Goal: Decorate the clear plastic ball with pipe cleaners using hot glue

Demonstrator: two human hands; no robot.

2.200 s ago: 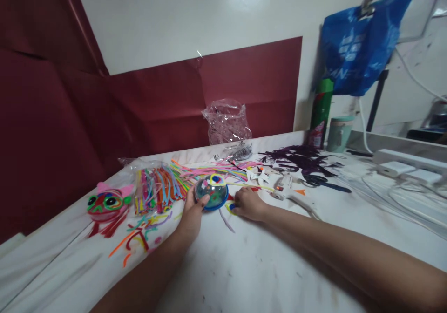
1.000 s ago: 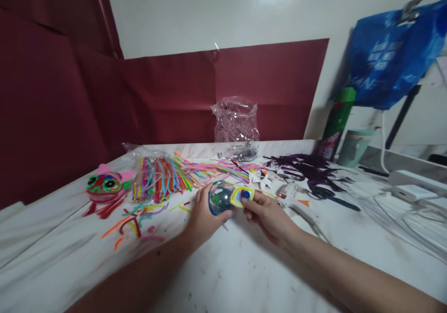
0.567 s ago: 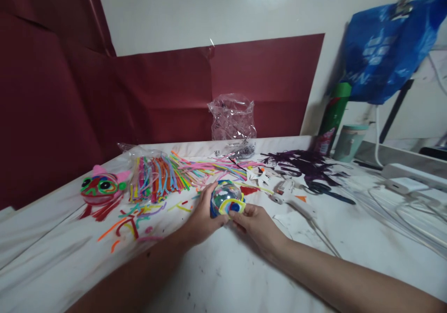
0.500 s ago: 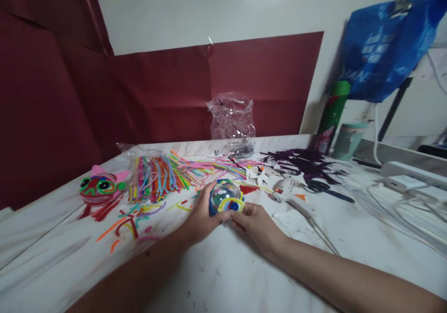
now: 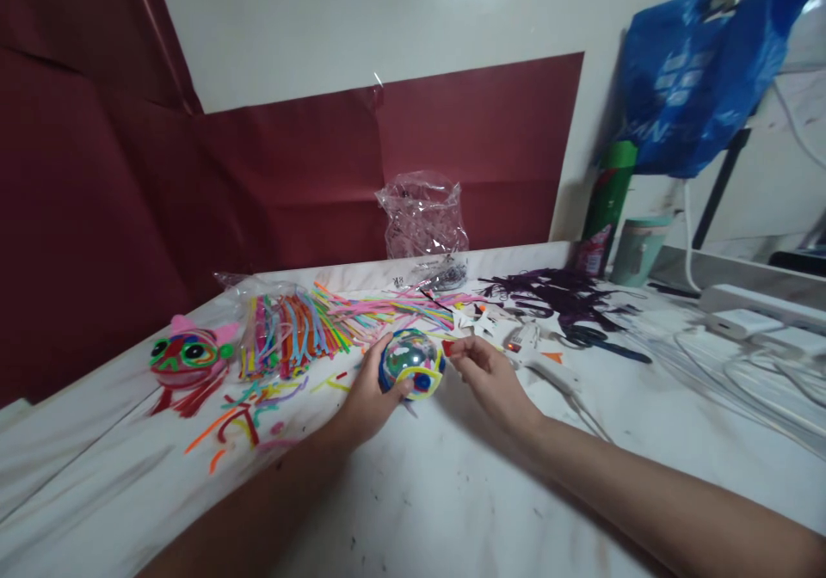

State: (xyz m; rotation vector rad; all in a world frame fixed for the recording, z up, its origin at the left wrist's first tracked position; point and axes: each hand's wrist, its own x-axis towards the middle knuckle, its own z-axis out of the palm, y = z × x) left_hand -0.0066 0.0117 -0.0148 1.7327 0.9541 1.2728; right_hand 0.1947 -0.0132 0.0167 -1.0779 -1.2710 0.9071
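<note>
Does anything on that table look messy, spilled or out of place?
A little. Short pipe-cleaner scraps lie strewn left of the left hand, outside the neat bundle, and purple strands sprawl in a tangle at the back right. The glue gun lies beside an orange scrap, its red light apparently glowing. Nothing looks clearly broken.

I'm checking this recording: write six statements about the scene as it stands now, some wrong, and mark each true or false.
1. The left hand holds the clear dome. True.
2. Both hands are wrapped around the dome. False: the right hand is beside it.
3. A yellow-edged eye piece is at the dome's front. True.
4. Scissors stand upright in a cup. False: the scissors lie on the table.
5. The pink-eared figure is left of the bundled colored sticks. True.
6. The blue bag lies on the table. False: the blue bag hangs at upper right.
</note>
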